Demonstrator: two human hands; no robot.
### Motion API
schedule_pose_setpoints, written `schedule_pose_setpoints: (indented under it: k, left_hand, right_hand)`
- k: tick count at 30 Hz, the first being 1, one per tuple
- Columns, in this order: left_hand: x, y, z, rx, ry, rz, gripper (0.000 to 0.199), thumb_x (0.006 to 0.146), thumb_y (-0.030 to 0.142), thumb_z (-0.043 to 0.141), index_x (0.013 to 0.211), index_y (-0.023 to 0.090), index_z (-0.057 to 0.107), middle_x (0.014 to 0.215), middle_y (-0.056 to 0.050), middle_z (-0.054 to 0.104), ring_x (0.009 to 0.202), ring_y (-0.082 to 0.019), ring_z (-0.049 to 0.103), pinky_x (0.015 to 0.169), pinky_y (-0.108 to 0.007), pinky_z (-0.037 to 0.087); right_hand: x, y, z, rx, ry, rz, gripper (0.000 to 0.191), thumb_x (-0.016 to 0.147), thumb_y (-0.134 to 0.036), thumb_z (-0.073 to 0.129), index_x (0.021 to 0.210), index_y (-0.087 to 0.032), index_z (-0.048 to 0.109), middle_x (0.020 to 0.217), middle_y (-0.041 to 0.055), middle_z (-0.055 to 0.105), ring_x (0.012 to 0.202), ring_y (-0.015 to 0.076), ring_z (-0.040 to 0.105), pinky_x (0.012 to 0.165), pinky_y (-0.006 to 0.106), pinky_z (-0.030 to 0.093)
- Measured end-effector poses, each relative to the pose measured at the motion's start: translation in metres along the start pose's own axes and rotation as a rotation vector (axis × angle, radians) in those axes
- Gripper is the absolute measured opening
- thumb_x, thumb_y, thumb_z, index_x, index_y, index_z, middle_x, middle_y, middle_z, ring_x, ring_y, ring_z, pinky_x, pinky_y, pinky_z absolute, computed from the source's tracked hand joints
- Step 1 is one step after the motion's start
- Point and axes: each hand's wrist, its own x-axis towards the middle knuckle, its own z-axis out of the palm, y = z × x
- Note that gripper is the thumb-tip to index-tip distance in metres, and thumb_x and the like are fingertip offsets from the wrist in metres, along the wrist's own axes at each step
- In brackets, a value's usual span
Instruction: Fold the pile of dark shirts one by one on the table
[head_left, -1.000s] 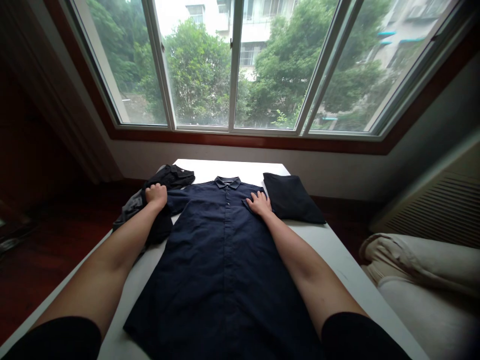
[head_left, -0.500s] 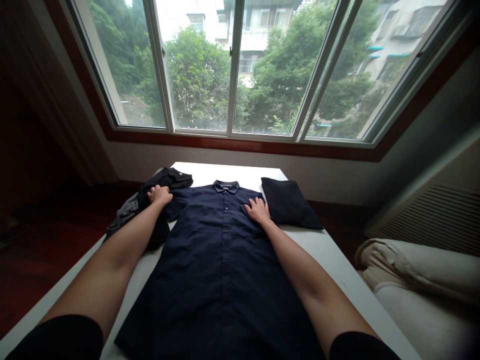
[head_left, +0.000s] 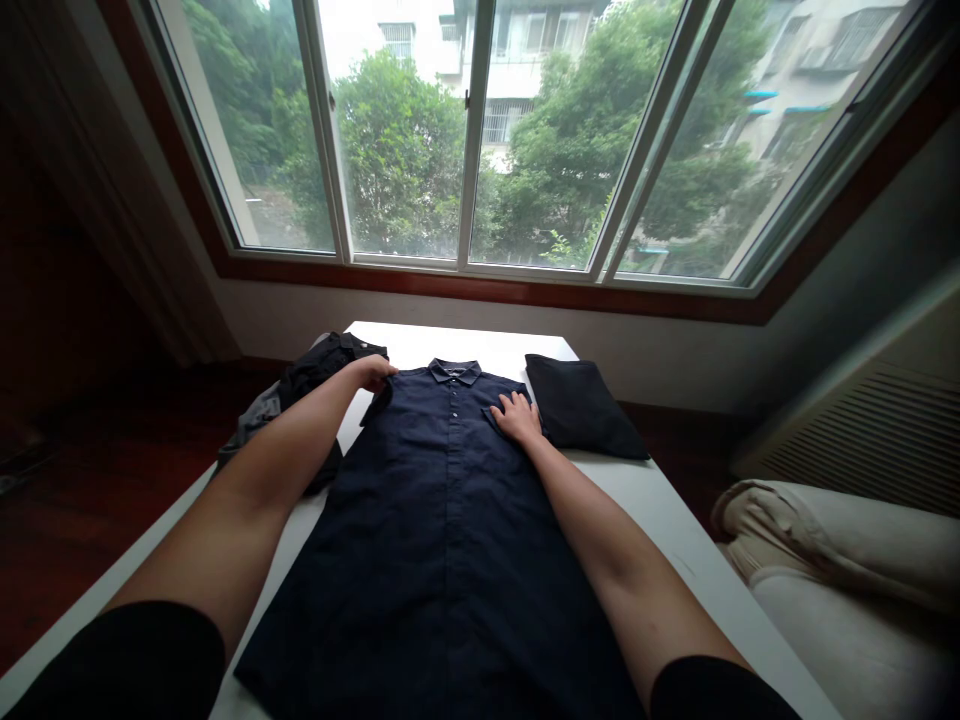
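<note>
A dark navy collared shirt (head_left: 446, 520) lies front side up on the white table (head_left: 675, 560), its collar toward the window. My left hand (head_left: 374, 372) is closed on the shirt's left-side sleeve near the shoulder; part of that sleeve hangs below the fingers. Resting on the shirt near the opposite shoulder is my right hand (head_left: 517, 418), palm down with its fingers spread. Just beyond it lies a folded black garment (head_left: 585, 405). A loose heap of black and grey clothes (head_left: 319, 365) sits beside my left forearm, which hides part of it.
Behind the table's far end is a wall below a wide sliding window (head_left: 465, 265). Beige rolled bedding or cushions (head_left: 840, 540) stand off the table's right side, near a slatted panel (head_left: 870, 410). Dark reddish floor (head_left: 90, 530) shows at the left.
My left hand has moved right from the outer sleeve toward the shoulder, bringing the sleeve inward with it. More white tabletop shows there. My right hand stays in place.
</note>
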Motion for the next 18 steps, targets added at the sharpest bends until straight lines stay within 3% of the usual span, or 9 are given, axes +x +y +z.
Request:
schedule_pose_setpoints:
  k: [3,6,10,14,18]
  left_hand:
    - [-0.005,0.016,0.031,-0.024,-0.052,0.0,0.035,0.107,0.043,0.049,0.1,0.014,0.066,0.087,-0.01,0.073,0.078,-0.02,0.07,0.077,-0.034,0.059]
    - [-0.018,0.017,0.065,0.016,0.033,0.026,0.037,0.109,0.044,0.043,0.112,0.017,0.068,0.112,-0.014,0.073,0.104,-0.026,0.07,0.093,-0.037,0.055]
    - [-0.034,0.001,0.102,0.135,0.188,0.016,0.041,0.103,0.037,0.047,0.135,0.015,0.061,0.149,-0.022,0.054,0.143,-0.038,0.045,0.117,-0.05,0.036]
    - [-0.034,-0.016,0.126,0.207,0.197,0.025,0.057,0.103,0.043,0.045,0.153,0.017,0.05,0.166,-0.021,0.036,0.155,-0.039,0.026,0.125,-0.056,0.018]
    - [-0.017,-0.03,0.133,0.28,0.14,0.058,0.068,0.105,0.056,0.034,0.163,0.023,0.039,0.173,-0.014,0.023,0.16,-0.038,0.012,0.127,-0.058,0.009]
  right_hand:
    - [0.001,0.001,0.001,-0.001,-0.005,-0.001,0.067,0.107,-0.061,0.035,0.163,-0.025,0.04,0.173,0.0099,0.02,0.16,0.0273,0.013,0.129,0.048,0.008]
    - [0.002,0.003,0.003,0.006,0.004,-0.012,0.066,0.107,-0.061,0.035,0.162,-0.026,0.041,0.172,0.0096,0.021,0.16,0.0272,0.015,0.129,0.047,0.008]
    - [0.004,0.004,0.005,0.009,0.021,-0.014,0.066,0.106,-0.061,0.036,0.162,-0.026,0.042,0.172,0.0095,0.022,0.16,0.0276,0.015,0.129,0.048,0.009]
    - [0.004,0.001,0.007,0.007,0.019,-0.005,0.067,0.106,-0.061,0.035,0.162,-0.025,0.041,0.172,0.0105,0.021,0.16,0.0284,0.014,0.129,0.049,0.007]
    - [0.002,-0.001,0.009,0.01,0.022,-0.037,0.066,0.107,-0.062,0.034,0.163,-0.027,0.04,0.173,0.0107,0.019,0.16,0.0289,0.011,0.128,0.05,0.005]
